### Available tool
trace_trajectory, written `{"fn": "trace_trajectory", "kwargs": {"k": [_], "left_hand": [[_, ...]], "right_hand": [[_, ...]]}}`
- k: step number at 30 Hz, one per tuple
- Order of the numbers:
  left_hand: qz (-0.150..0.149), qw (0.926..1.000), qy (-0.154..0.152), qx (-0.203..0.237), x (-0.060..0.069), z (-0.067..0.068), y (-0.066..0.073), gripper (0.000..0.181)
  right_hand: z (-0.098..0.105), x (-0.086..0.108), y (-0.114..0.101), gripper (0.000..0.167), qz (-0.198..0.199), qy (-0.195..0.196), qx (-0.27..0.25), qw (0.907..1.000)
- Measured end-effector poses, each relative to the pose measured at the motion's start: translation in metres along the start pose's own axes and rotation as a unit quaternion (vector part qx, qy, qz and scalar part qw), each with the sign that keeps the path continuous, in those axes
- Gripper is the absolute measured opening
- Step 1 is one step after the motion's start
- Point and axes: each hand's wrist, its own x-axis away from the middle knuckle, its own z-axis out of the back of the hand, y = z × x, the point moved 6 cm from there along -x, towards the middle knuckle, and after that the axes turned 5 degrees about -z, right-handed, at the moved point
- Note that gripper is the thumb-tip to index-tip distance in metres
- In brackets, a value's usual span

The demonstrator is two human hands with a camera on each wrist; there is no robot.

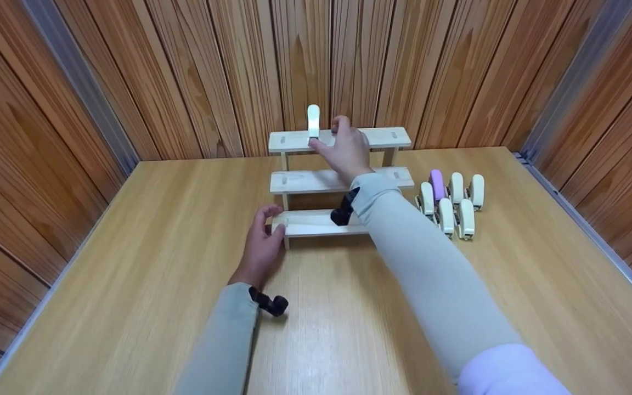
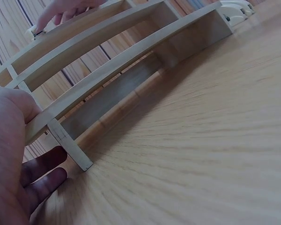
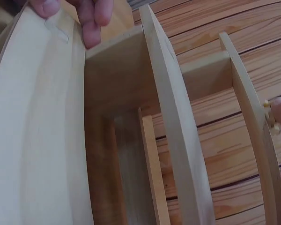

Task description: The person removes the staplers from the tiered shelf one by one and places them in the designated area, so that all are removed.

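A three-tier wooden display rack [image 1: 316,181] stands on the table. At its lowest tier, my left hand [image 1: 261,247] holds the left end, thumb on the board and fingers around the side panel [image 2: 68,143]. A white stapler [image 1: 313,120] stands on the top tier, left of the middle. My right hand [image 1: 349,151] is just right of it, thumb at the stapler's base and index finger raised apart from it. In the right wrist view only a small part of the stapler [image 3: 272,117] shows beside the thumb; the rest is hidden.
Right of the rack, several white staplers [image 1: 465,219] and a purple stapler [image 1: 436,185] stand grouped in two rows on the wooden table [image 1: 184,219]. A wood-panelled wall [image 1: 239,71] rises behind the rack, with further panelled walls at both sides.
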Motion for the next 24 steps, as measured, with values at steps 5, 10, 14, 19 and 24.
{"fn": "trace_trajectory", "kwargs": {"k": [5, 10, 14, 19, 24], "left_hand": [[0.005, 1.0000, 0.001, -0.003, -0.001, 0.001, 0.001, 0.036], [0.009, 0.9999, -0.001, -0.014, -0.001, 0.000, 0.000, 0.039], [0.002, 0.9999, 0.004, -0.016, -0.001, 0.001, 0.000, 0.036], [-0.008, 0.9998, 0.002, -0.017, 0.000, 0.001, 0.000, 0.035], [-0.002, 0.9997, -0.001, -0.023, 0.000, 0.000, 0.001, 0.035]], "right_hand": [[-0.007, -0.001, -0.012, 0.075, 0.006, 0.000, 0.003, 1.0000], [-0.014, -0.001, -0.018, 0.077, 0.004, 0.004, -0.003, 1.0000], [-0.018, -0.001, -0.023, 0.069, 0.008, 0.019, -0.006, 0.9998], [-0.018, 0.000, -0.024, 0.063, -0.001, 0.037, -0.022, 0.9991], [-0.016, -0.001, -0.023, 0.061, 0.000, 0.052, -0.036, 0.9980]]}}
